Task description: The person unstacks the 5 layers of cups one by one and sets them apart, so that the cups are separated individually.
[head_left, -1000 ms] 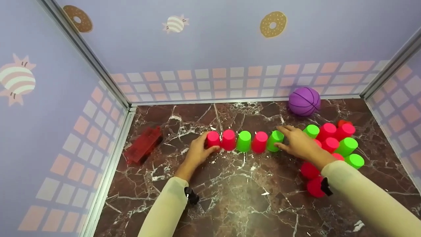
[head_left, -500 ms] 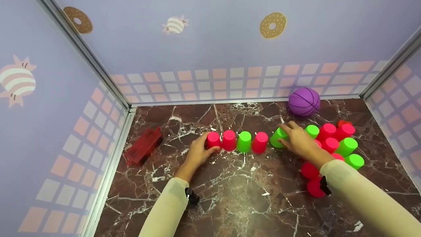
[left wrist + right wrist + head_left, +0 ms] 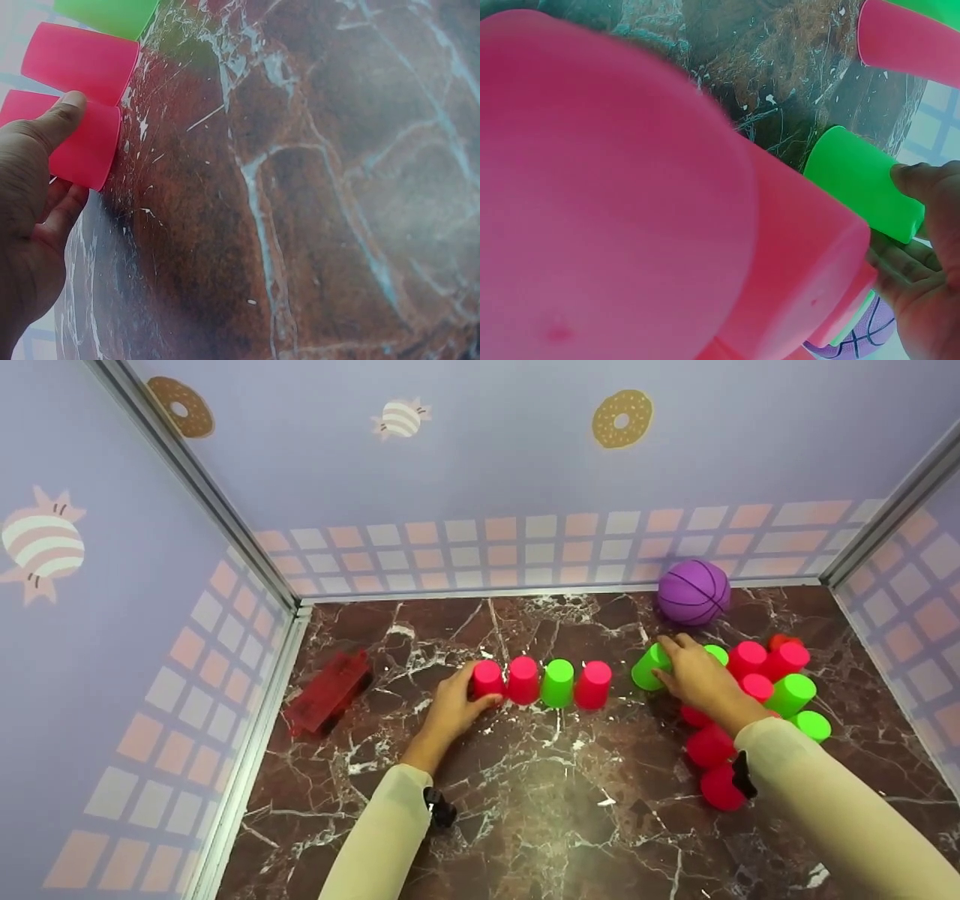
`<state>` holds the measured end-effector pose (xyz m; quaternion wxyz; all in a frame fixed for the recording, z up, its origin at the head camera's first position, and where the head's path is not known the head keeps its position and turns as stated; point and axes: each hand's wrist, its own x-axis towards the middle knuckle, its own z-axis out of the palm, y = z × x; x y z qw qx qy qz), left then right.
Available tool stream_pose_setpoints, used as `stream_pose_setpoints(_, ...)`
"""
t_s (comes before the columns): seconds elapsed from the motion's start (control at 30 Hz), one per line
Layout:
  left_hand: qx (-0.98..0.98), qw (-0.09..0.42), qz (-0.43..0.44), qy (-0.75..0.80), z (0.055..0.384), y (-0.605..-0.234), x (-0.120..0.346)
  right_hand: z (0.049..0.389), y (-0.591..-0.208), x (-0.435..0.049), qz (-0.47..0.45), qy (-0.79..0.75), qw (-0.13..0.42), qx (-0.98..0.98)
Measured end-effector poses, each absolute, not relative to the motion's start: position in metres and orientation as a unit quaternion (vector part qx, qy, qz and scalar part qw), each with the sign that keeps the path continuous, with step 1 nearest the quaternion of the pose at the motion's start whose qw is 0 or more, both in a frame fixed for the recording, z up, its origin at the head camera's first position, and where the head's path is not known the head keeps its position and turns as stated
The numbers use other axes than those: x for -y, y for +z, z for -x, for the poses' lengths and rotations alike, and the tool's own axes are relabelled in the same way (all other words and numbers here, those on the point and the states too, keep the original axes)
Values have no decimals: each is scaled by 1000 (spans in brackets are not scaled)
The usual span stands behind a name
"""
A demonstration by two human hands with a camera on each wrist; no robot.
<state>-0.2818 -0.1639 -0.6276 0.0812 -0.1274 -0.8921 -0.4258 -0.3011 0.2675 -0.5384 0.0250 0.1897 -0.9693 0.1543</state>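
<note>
Four upside-down cups form a row on the marbled surface. The leftmost pink cup (image 3: 488,678) is gripped by my left hand (image 3: 450,703), its thumb in front, as the left wrist view also shows. Beside it stand a second pink cup (image 3: 523,681), a green cup (image 3: 557,684) and another pink cup (image 3: 593,685). Apart from the row, my right hand (image 3: 699,678) holds a green cup (image 3: 650,667) between thumb and fingers. In the right wrist view this green cup (image 3: 862,182) lies between thumb and fingers, with large pink cups (image 3: 615,187) close to the camera.
Several pink and green cups (image 3: 793,695) cluster at the right, partly hidden by my right forearm. A purple ball (image 3: 694,592) sits by the back wall. A translucent red block-shaped object (image 3: 328,693) lies at the left. Walls enclose the back and sides.
My right hand has moved right with the green cup, taking it from the row's right end toward the cluster. The left hand stays on the leftmost pink cup.
</note>
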Motion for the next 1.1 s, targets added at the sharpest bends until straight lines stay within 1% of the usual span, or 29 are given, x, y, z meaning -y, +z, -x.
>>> stream_pose_setpoints(0.17,882,111,157,-430,288,-642,168,301,-537,-269,-186,147,16,971)
stream_pose_setpoints(0.2,884,103,151,-431,285,-634,165,301,-537,-269,-185,147,13,972)
stream_pose_setpoints(0.37,890,81,136,-428,281,-624,162,300,-532,-269,-178,143,8,974)
stream_pose_setpoints(0.47,894,56,115,-430,275,-610,158,298,-527,-267,-182,141,12,973)
stream_pose_setpoints(0.67,902,46,97,-419,273,-607,157,292,-515,-253,-188,139,15,972)
stream_pose_setpoints(0.83,901,40,91,-422,272,-607,157,285,-511,-234,-216,128,22,968)
stream_pose_setpoints(0.97,899,46,96,-425,271,-607,156,280,-514,-216,-243,128,32,961)
stream_pose_setpoints(1.1,897,75,117,-420,275,-617,160,277,-523,-201,-261,134,40,955)
